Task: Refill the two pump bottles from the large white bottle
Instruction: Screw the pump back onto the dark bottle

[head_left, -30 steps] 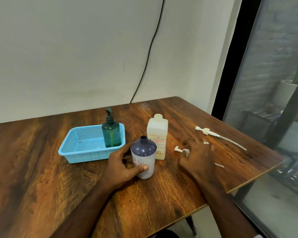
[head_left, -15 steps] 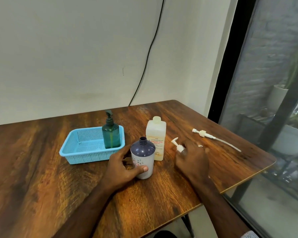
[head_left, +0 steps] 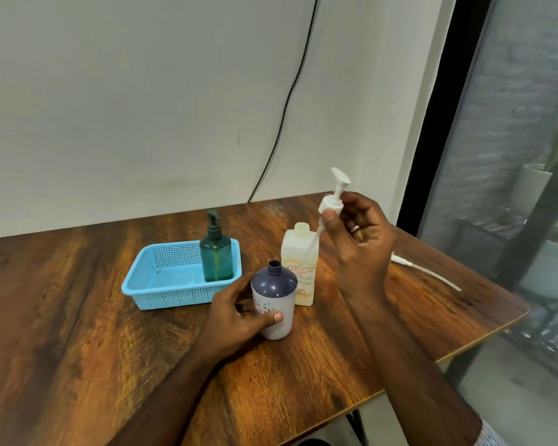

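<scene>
Since 0.5 s ago, the right hand (head_left: 361, 235) has lifted the white pump head (head_left: 333, 197) off the table (head_left: 78, 317); it now pinches the collar, dip tube hanging down, probably to reseat it in the purple bottle (head_left: 274, 302). That bottle stands open-necked, the left hand (head_left: 239, 320) wrapped around it to steady it. Just behind stands the uncapped large white bottle (head_left: 298, 268). The green pump bottle (head_left: 216, 252) stands in the blue basket (head_left: 161, 284), pump on. Another pump (head_left: 426, 273) lies far right.

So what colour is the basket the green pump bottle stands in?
Light blue basket, clearest in the head view.
</scene>
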